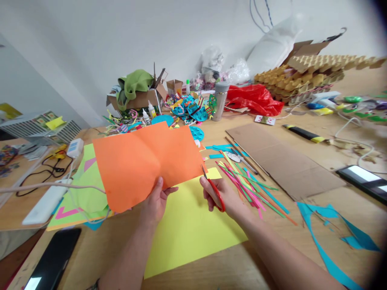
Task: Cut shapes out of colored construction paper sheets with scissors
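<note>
The right hand [223,199] is closed around the red handles of the scissors [215,191], and the blades are pointed up and to the left, their tips set right at the lower right edge of the orange paper [142,161]. That paper is thus found just left of and above this hand, touching or all but touching the blade tips. Whether the blades are parted cannot be made out. The left hand [155,203] is clamped on the sheet's bottom edge, thumb on the near face and fingers hidden behind, so the sheet is held up off the counter [242,262] and tilted toward the camera. Its long axis is run left to right, rising a little to the right, with a soft crease seen down the middle. Both hands are placed along the lower edge, the left nearer the middle, the right at the corner. Beneath them a yellow sheet [190,229] is laid flat, and strips [250,185] of coloured paper are fanned out just right of the right hand.
</note>
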`<state>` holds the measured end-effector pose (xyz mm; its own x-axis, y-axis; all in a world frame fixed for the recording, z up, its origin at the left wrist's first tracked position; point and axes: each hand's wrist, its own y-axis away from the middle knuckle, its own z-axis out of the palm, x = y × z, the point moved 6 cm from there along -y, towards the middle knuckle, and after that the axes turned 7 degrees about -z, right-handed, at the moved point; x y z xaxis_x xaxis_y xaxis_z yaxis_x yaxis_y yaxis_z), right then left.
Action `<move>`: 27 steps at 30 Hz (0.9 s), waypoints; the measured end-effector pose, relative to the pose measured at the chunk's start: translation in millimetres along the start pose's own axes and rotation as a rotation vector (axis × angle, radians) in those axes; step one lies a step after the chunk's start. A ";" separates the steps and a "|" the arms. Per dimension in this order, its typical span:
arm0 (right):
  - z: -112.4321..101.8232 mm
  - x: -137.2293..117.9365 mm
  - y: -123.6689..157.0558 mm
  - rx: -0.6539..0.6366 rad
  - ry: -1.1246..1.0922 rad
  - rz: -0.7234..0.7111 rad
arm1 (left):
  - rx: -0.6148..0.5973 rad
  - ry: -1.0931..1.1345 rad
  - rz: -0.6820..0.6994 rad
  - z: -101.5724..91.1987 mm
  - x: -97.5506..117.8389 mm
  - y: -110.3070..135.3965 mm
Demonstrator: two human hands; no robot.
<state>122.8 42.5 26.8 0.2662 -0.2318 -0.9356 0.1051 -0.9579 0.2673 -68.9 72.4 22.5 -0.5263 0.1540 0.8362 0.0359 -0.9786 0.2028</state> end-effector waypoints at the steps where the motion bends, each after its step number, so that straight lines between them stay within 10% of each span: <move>1: -0.2 0.5 0.0 0.010 0.002 0.006 | 0.000 -0.002 0.004 -0.4 0.0 0.0; 27: -2.5 -5.5 0.8 -0.003 0.013 -0.022 | -0.021 -0.056 0.088 -2.8 0.3 0.1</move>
<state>123.9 43.4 32.7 0.2766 -0.2087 -0.9381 0.1136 -0.9622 0.2476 -71.4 71.9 21.3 -0.4732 0.0739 0.8778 0.0622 -0.9912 0.1169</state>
